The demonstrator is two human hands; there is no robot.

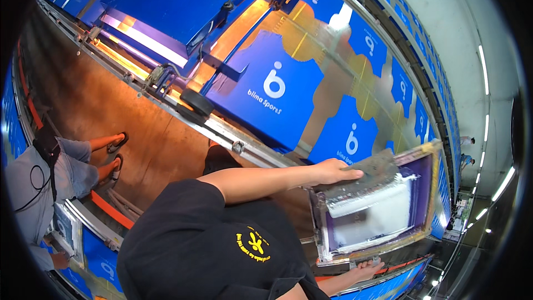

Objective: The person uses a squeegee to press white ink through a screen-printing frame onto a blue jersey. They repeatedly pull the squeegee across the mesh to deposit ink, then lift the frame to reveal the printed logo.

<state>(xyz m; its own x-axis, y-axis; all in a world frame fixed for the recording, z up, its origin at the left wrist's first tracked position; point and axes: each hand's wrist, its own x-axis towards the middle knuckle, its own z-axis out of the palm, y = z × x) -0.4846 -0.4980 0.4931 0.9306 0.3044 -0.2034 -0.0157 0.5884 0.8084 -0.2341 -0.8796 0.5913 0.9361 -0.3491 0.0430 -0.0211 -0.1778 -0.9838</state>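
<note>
My left hand (334, 172) reaches across to the right, closed round the upper edge of a worn, grey squeegee (366, 173). The squeegee rests inside a screen printing frame (432, 189), with thick white ink (383, 211) spread over the mesh below its blade. At the frame's near edge, my right hand (363, 271) has its fingers curled by a small metal tab and seems to grip the frame there; part of the grip is hidden. The frame is held tilted beside blue shirt panels (347, 128) with white prints, laid on a long table.
A blue dryer machine (161, 11) with glowing heaters straddles the table, its black wheel (196, 103) by the metal rail (244, 147). Another person (50, 183) stands at left, next to a second frame (69, 230). An orange rail (111, 209) runs along the neighbouring table.
</note>
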